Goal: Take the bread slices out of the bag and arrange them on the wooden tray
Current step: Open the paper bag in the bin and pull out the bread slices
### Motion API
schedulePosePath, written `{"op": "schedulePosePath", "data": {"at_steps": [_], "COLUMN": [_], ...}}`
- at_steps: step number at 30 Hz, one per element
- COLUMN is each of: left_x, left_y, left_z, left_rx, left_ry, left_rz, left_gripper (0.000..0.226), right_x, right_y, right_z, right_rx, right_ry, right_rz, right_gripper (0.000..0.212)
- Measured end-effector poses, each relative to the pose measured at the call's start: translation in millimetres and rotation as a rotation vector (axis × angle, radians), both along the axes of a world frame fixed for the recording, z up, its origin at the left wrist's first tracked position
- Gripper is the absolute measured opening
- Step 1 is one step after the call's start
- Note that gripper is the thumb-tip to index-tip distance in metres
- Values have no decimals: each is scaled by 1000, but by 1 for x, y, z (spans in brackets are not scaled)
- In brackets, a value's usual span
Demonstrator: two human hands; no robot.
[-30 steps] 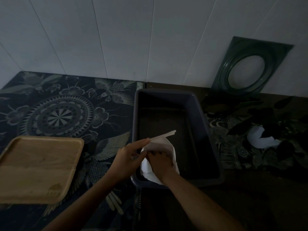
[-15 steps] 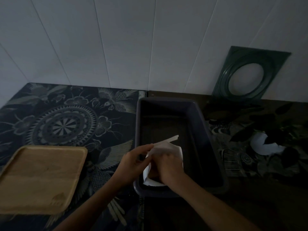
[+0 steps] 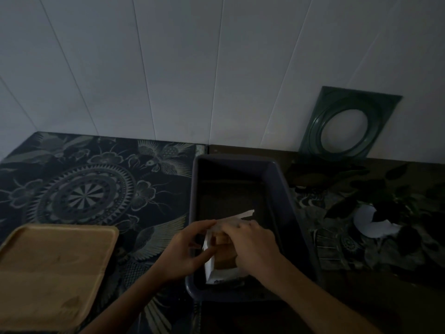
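Note:
A white bread bag (image 3: pixel 210 266) lies in the near end of a dark plastic tub (image 3: pixel 284 189). Brown bread slices (image 3: pixel 225 257) show through its open mouth. My left hand (image 3: pixel 185 249) pinches the bag's left edge and holds the mouth apart. My right hand (image 3: pixel 252 247) reaches into the bag from the right, with its fingers closed around the top of the slices. The wooden tray (image 3: pixel 50 271) lies bare at the lower left, well apart from both hands.
A dark patterned cloth (image 3: pixel 96 186) covers the counter on the left. A green square frame with a round hole (image 3: pixel 346 124) leans on the white panelled wall. Dark leaves and a white torn piece (image 3: pixel 370 225) lie at the right.
The bag's mouth has been pulled wider and the bread now shows. My right hand has gone deeper into the bag. The camera has tilted up a little.

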State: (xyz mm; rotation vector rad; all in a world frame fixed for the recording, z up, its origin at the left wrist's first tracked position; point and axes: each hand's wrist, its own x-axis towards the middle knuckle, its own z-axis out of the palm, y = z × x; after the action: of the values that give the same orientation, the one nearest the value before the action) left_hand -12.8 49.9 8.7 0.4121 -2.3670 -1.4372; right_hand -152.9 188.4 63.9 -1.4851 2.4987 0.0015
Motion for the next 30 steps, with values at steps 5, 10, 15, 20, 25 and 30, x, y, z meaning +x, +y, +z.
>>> {"op": "schedulePosePath", "data": {"at_steps": [5, 10, 15, 20, 25, 30], "left_x": [2, 5, 4, 0, -6, -8], "left_y": [-6, -7, -6, -3, 1, 3], "left_z": [1, 5, 11, 23, 33, 52], "left_rx": [-56, -67, -62, -49, 128, 289], "left_ry": [-18, -10, -2, 23, 124, 212], "left_rz": [-50, -71, -76, -52, -45, 43], "left_gripper": [68, 76, 84, 91, 78, 59], "right_x": [-16, -30, -39, -52, -70, -83], "right_y": [3, 6, 12, 10, 4, -5], "right_z": [22, 61, 104, 131, 132, 117], "right_rx": [-37, -67, -71, -155, -254, -330], "right_ry": [-3, -64, -202, -346, -521, -872], "right_rz": [26, 29, 60, 103, 101, 26], "right_gripper": [58, 53, 57, 59, 61, 59]}}
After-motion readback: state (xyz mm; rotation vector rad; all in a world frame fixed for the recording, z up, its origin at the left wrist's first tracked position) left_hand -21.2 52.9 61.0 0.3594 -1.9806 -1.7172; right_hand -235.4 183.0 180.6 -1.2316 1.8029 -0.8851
